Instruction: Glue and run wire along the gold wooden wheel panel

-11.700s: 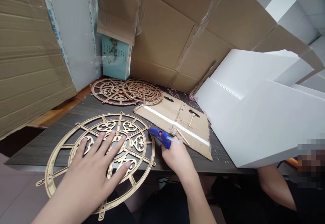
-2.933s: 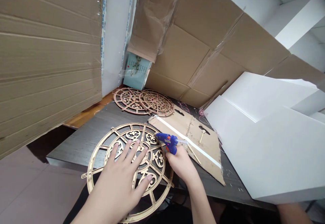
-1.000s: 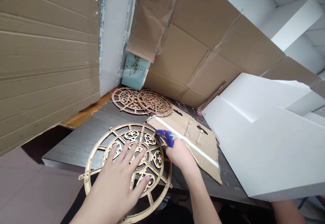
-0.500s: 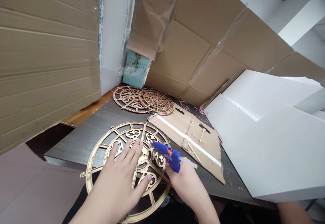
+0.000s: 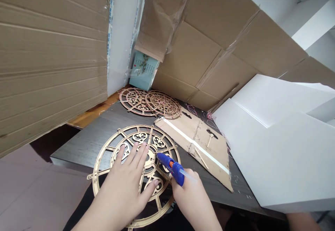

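A large gold openwork disc (image 5: 110,145) lies at the near edge of the dark table (image 5: 89,143), partly over the edge. My left hand (image 5: 128,185) rests flat on the disc with fingers spread. My right hand (image 5: 192,198) grips a blue glue gun (image 5: 171,167), whose nozzle points left onto the disc's inner ornament, close to my left fingertips. A clear glue stick sticks out of the gun's back.
Two smaller copper-coloured discs (image 5: 150,102) overlap at the table's far side. A flat cardboard piece (image 5: 195,142) with small wooden sticks lies right of the gold disc. White foam blocks (image 5: 274,143) fill the right; cardboard walls (image 5: 49,56) and a teal box (image 5: 143,70) stand behind.
My right hand has brought the glue gun down from the disc's right rim toward its centre. My left hand stays flat on the disc.
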{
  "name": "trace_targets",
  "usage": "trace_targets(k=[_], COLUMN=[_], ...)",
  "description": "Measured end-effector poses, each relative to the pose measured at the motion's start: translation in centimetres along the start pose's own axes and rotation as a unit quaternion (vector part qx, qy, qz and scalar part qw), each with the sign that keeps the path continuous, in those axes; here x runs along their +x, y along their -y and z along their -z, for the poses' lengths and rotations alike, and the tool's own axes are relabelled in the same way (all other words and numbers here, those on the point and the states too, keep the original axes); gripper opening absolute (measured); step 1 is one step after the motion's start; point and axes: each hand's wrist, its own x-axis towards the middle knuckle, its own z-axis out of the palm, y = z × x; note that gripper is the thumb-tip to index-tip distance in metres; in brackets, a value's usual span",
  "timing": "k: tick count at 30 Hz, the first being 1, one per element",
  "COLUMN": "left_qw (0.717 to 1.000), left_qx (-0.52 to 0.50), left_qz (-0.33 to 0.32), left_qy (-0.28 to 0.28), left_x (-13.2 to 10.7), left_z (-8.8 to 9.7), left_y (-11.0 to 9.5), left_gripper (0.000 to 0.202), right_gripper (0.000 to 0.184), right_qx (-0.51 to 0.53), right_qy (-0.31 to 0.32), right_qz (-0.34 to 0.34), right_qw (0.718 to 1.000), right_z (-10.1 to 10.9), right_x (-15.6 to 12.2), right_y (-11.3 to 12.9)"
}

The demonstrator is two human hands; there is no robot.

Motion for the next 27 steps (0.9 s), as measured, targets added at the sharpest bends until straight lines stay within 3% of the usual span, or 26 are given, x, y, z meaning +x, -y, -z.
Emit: trace_targets(k=[6,13,27], left_qw=[1.0,1.0,0.999], left_qx=[0.011,0.005,0.018], left_qz=[-0.012,-0.011,-0.009], left_qy=[-0.023,-0.028,-0.028], left_x=[0.1,0.0,0.1], left_z=[0.0,-0.1,-0.2], left_y=[0.0,0.1,0.1], left_gripper=[0.08,0.08,0.08], right_gripper=[0.026,0.02,0.024], right_qx=[0.039,0.02,0.039], right_qy=[-0.004,-0.001,0.001], right_qz=[0.02,-0.032,-0.003], right_qw=[0.999,0.999,0.999], right_z=[-0.2,0.3,0.4], right_x=[-0.5,0.2,0.8], right_y=[0.0,0.7,0.0])
